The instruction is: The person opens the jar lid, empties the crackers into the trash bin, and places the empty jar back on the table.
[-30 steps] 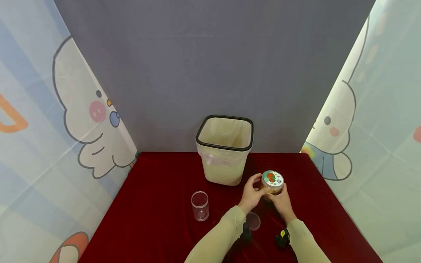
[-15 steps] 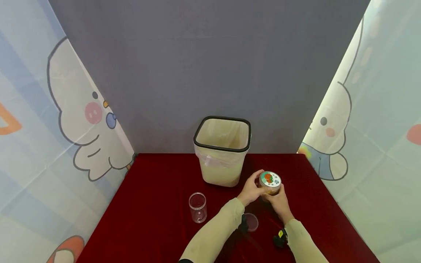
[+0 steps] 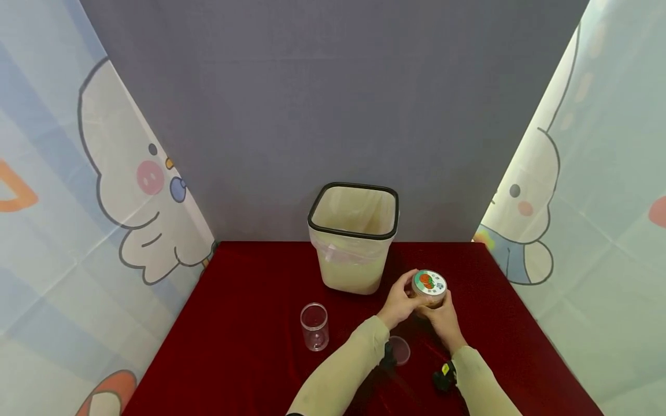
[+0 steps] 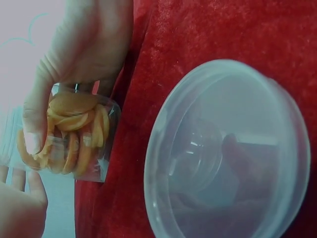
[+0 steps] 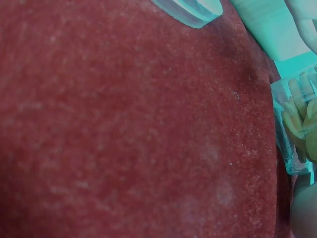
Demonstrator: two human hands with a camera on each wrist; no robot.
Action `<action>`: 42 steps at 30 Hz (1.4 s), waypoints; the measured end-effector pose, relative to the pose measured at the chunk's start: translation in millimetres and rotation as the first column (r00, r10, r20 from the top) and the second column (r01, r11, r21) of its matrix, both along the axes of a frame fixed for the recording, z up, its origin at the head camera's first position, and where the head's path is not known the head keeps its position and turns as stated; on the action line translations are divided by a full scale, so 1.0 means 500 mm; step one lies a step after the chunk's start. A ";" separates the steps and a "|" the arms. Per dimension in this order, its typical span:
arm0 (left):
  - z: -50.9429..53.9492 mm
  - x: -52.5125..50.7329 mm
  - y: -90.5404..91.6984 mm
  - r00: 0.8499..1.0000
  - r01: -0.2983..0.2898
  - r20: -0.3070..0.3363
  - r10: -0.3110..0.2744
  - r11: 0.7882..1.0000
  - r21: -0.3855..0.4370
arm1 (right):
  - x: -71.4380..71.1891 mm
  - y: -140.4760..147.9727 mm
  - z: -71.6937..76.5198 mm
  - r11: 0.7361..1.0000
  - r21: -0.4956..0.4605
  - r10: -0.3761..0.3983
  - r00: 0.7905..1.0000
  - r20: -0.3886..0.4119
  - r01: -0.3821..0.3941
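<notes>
A clear plastic jar of orange-brown slices [image 4: 69,131], with a round printed lid [image 3: 429,283], is between my two hands at the right of the head view. My left hand [image 3: 399,301] grips the jar from the left, its thumb across the front. From the right, my right hand [image 3: 442,319] holds it too; its far fingers are hidden behind the jar. In the right wrist view, only the edge of the jar [image 5: 299,121] shows. A shallow clear round plastic lid [image 4: 223,163] lies on the red cloth, nearer than the hands.
An empty-looking clear jar [image 3: 314,328] stands left of my forearm. Behind it is a cream waste bin [image 3: 351,263] with a black rim and a liner. Red cloth [image 3: 244,335] covers the table; a grey curtain [image 3: 333,115] hangs behind, with patterned curtains at both sides.
The head view shifts slightly. My hands keep their hold on the jar with hardly any visible movement, and the other things stay where they were.
</notes>
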State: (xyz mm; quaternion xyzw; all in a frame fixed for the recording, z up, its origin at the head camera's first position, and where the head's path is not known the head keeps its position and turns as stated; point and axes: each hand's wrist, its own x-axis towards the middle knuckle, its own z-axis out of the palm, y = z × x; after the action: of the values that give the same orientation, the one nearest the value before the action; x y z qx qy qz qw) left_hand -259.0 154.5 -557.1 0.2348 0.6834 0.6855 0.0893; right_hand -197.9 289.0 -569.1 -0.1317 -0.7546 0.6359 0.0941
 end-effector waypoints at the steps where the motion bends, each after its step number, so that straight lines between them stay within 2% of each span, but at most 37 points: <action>1: -0.001 0.001 0.000 1.000 -0.006 0.001 0.006 1.000 0.002 | -0.004 0.005 -0.010 1.000 0.000 -0.001 1.000 -0.002 0.001; 5: -0.005 0.006 0.001 1.000 -0.029 0.002 0.029 0.999 0.018 | -0.018 0.018 -0.045 1.000 0.017 -0.013 1.000 -0.021 0.013; 8: -0.007 0.009 0.001 0.998 -0.058 -0.001 0.058 0.998 0.017 | -0.020 0.021 -0.055 0.999 0.032 -0.020 0.999 -0.042 0.021; 18: -0.007 0.020 -0.004 0.993 -0.112 -0.020 0.112 0.994 -0.008 | -0.020 0.031 -0.056 0.999 0.043 -0.029 0.998 -0.055 0.032; 27: -0.009 0.029 -0.007 0.995 -0.102 -0.017 0.102 0.995 0.000 | -0.022 0.035 -0.055 0.998 0.046 -0.039 0.998 -0.056 0.042; 34: -0.006 0.007 -0.008 0.997 -0.077 -0.029 0.077 0.997 -0.013 | -0.021 0.021 -0.054 0.999 0.033 -0.027 0.998 -0.064 0.029; 42: 0.002 -0.022 -0.011 0.998 0.003 -0.069 -0.009 0.996 -0.095 | -0.022 0.013 -0.055 1.000 0.016 -0.023 0.997 -0.068 0.024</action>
State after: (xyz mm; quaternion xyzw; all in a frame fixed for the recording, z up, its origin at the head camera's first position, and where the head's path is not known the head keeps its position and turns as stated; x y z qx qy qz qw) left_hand -270.3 149.0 -556.2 0.2559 0.7170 0.6436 0.0785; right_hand -208.9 295.3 -596.5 -0.1182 -0.7547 0.6325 0.1282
